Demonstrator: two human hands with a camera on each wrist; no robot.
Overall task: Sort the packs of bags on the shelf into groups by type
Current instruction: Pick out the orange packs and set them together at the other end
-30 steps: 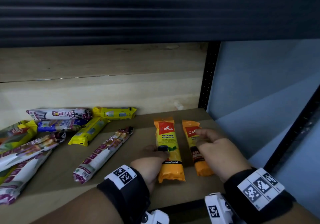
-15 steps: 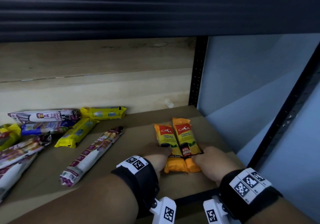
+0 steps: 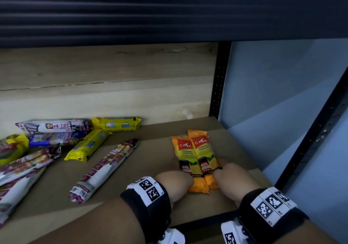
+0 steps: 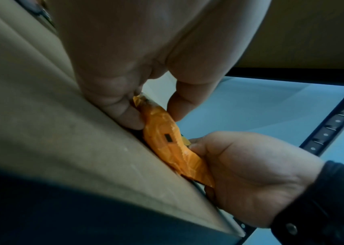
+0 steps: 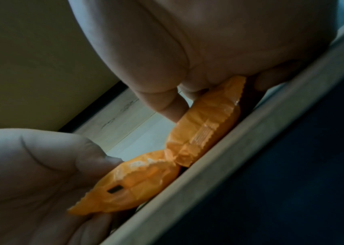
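Two orange CASA garbage-bag packs lie side by side at the right end of the shelf, the left pack (image 3: 185, 155) touching the right pack (image 3: 202, 149). My left hand (image 3: 178, 180) pinches the near end of the left pack (image 4: 162, 137) between thumb and fingers. Curled round the near end of the right pack (image 5: 208, 122) is my right hand (image 3: 228, 177). Each hand hides the near corner of its pack in the head view.
Two yellow packs (image 3: 116, 124) (image 3: 88, 144), a purple-and-white drawstring pack (image 3: 105, 170), a blue pack (image 3: 54, 139) and several more packs (image 3: 18, 168) lie scattered at the left. A black upright (image 3: 220, 81) stands at the back right. The shelf's front edge (image 3: 197, 223) runs under my wrists.
The two orange packs were apart and now lie pressed together. Both hands slid back to the packs' near ends.
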